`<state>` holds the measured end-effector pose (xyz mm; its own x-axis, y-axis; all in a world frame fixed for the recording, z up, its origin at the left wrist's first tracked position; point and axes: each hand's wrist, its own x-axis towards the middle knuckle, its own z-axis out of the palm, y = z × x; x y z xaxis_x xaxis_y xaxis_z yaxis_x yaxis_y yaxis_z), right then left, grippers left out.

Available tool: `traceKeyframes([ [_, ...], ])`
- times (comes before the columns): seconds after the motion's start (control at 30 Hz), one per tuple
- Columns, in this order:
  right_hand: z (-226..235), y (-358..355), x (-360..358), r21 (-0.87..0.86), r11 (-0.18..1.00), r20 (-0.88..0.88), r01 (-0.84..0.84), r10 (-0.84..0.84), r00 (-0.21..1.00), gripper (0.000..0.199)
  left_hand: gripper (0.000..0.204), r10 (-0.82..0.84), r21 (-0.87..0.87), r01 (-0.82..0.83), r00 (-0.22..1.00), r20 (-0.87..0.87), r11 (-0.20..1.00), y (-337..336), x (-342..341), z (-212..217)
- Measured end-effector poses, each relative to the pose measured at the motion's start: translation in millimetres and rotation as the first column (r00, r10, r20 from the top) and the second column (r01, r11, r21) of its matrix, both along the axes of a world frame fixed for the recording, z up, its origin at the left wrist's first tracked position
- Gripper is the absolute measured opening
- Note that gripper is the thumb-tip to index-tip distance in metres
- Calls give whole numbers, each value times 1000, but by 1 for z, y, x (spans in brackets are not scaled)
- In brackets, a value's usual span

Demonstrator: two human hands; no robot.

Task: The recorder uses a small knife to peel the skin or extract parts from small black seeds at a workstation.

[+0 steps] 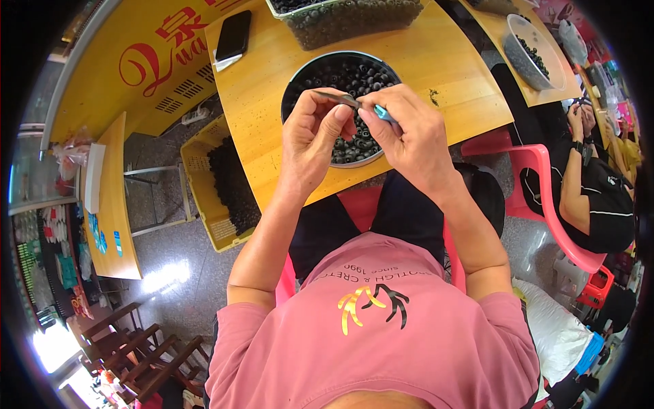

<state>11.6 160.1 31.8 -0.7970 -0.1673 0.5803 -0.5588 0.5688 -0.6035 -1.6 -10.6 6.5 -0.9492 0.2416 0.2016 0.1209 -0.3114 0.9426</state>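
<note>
Both hands meet above a round, dark-rimmed bowl (289,88) filled with small, dark, round pieces (366,73), some showing pale centres. My right hand (417,140) is closed around a slim tool with a light-blue handle (383,113). Its narrow metal part (334,97) points left across the fingertips of my left hand (308,140). My left fingers are pinched together by the metal. Whatever lies between them is mostly hidden, too small to name.
The bowl stands on a yellow wooden table (255,129). Behind it is a clear tub (327,31) of similar pieces; a black phone (233,35) lies left. A yellow crate (197,204) with dark contents sits on the floor. On the right, another person (579,184) sits by a pink chair (545,170).
</note>
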Motion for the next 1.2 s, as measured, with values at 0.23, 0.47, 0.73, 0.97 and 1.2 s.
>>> traceKeyframes([
  [0.23, -1, 3, -1, 94, 995, -99, 32, -23, 995, 14, 21, 34, -17, -34, 999, -4, 999, 3, 3, 5],
  [0.47, -4, 3, -5, 101, 994, -141, 45, -31, 990, 19, 19, 27, -26, -28, 999, -36, 999, 2, 2, 1],
  [0.73, -5, 5, -9, 202, 967, -133, 156, -131, 982, 15, 16, -103, 137, 106, 994, -28, 985, -1, 11, 5],
  [0.97, 10, -2, -3, -302, 953, 235, -32, 107, 966, 22, 16, -115, 259, 69, 980, 164, 963, 0, 11, 3],
  [1.2, 19, -5, 3, -472, 880, 487, -44, 302, 819, 27, 18, -57, 178, 32, 989, 135, 983, 2, 13, 6],
])
